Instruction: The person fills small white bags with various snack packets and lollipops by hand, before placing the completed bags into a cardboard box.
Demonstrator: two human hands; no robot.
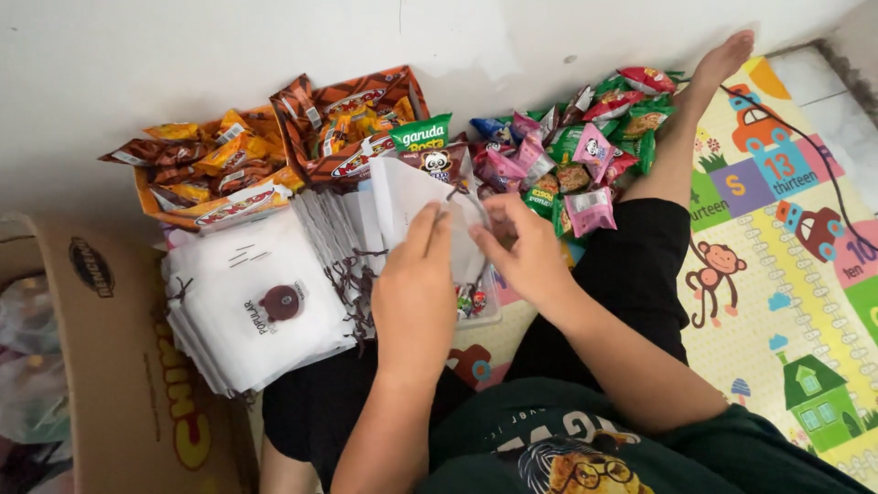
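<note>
Floor-mat scene: white pouch (412, 197) between both hands' grip.

Snack packets (585, 146) and pouch stack (256, 302) crowding hands (471, 261)

A white wall (229, 55) fills the top of the view. It is plain and has a few small marks. The light is soft and even, like daylight.

On the right, a bright play mat (786, 274) covers the floor. It has coloured squares, little cars, a brown monkey and a small green house drawn on it. A thin black cord (823, 160) runs across the mat. Past the mat, in the top right corner, pale floor tiles (846, 110) show.

On the left stands a big brown cardboard box (119, 366), open at the top. Some clear plastic bags (27, 357) lie inside it.
</note>
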